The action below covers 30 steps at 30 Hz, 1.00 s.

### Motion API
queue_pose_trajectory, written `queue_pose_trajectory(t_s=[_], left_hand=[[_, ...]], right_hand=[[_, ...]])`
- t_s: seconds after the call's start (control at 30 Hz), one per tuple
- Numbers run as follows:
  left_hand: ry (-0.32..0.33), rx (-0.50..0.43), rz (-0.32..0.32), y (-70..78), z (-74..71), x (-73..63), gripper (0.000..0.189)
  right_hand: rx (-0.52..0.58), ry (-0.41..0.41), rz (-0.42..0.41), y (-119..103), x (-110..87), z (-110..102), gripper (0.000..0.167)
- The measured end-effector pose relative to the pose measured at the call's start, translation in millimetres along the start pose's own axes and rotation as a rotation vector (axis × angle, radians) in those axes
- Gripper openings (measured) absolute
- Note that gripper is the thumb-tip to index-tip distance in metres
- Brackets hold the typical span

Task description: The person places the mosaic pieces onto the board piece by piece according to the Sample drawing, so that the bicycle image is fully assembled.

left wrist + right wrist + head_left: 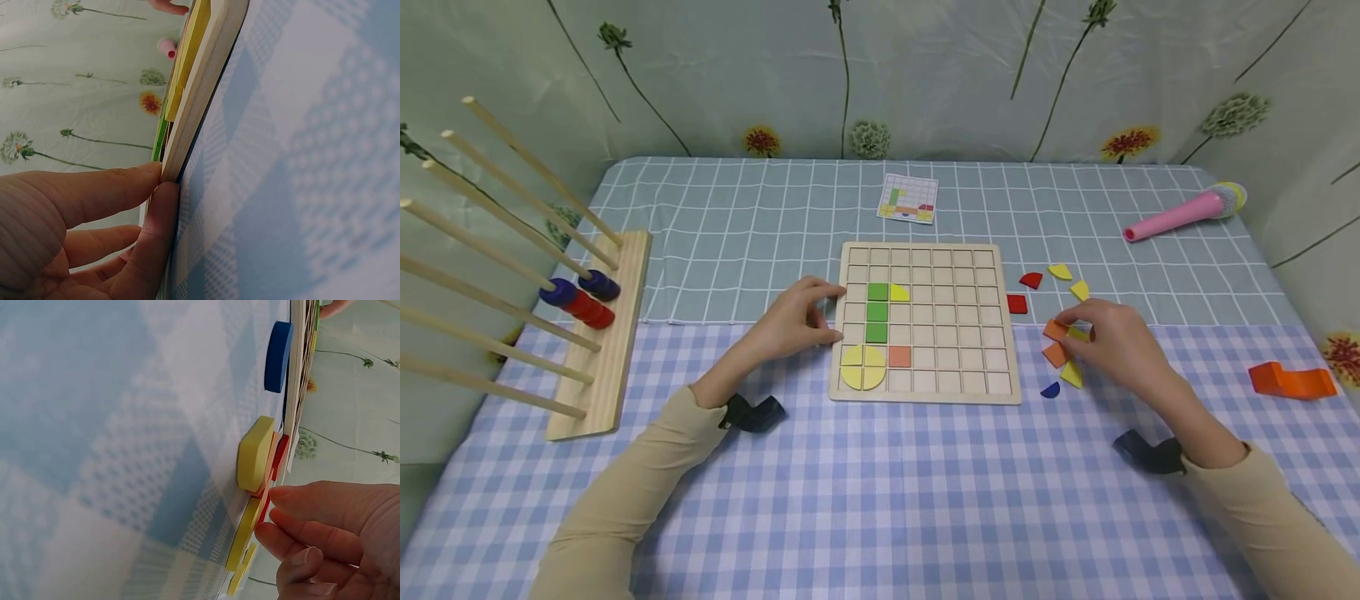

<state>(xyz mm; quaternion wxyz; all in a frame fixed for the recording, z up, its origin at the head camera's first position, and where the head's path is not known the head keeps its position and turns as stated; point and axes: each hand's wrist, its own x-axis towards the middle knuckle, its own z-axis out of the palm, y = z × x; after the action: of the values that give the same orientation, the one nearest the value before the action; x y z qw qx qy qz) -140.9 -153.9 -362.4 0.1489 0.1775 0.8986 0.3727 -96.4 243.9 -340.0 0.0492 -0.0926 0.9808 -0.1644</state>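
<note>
Wooden grid board (947,315) lies flat at the middle of the table, its cells facing up. Three green squares (877,312) form a column on its left side, with one yellow quarter-round (899,292) right of the topmost square. Four yellow quarters (862,367) form a circle at the near left corner; one orange square (899,357) is seated just right of it. Left hand (793,315): thumb and forefinger are spread apart, their tips touching the board's left edge. Right hand (1112,333): positioned over the loose pieces right of the board, fingers bent, thumb and forefinger slightly apart; whether the tips touch or pinch the upper loose orange piece (1055,331) cannot be determined. A second loose orange piece (1055,356) lies just nearer the person. Around these lie loose yellow pieces (1072,374), a red square (1017,304), a red quarter-round (1031,280) and a blue half-round (1050,390). Pattern card (907,198) lies beyond the board's far edge; peg rack (625,333) stands well apart at left, and pink microphone (1180,214) lies at far right.
</note>
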Motion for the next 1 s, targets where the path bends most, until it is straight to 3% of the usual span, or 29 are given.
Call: queue_pose_trajectory(t_s=[0.63, 1.0], left_hand=[[-0.005, 0.002, -0.002, 0.9, 0.4, -0.6, 0.065], [-0.006, 0.001, -0.01, 2.8, -1.1, -1.4, 0.066]], right_hand=[[-0.072, -0.08, 0.024, -7.9, 11.2, 2.7, 0.029], [-0.053, -0.021, -0.016, -21.0, 8.2, 0.2, 0.027]])
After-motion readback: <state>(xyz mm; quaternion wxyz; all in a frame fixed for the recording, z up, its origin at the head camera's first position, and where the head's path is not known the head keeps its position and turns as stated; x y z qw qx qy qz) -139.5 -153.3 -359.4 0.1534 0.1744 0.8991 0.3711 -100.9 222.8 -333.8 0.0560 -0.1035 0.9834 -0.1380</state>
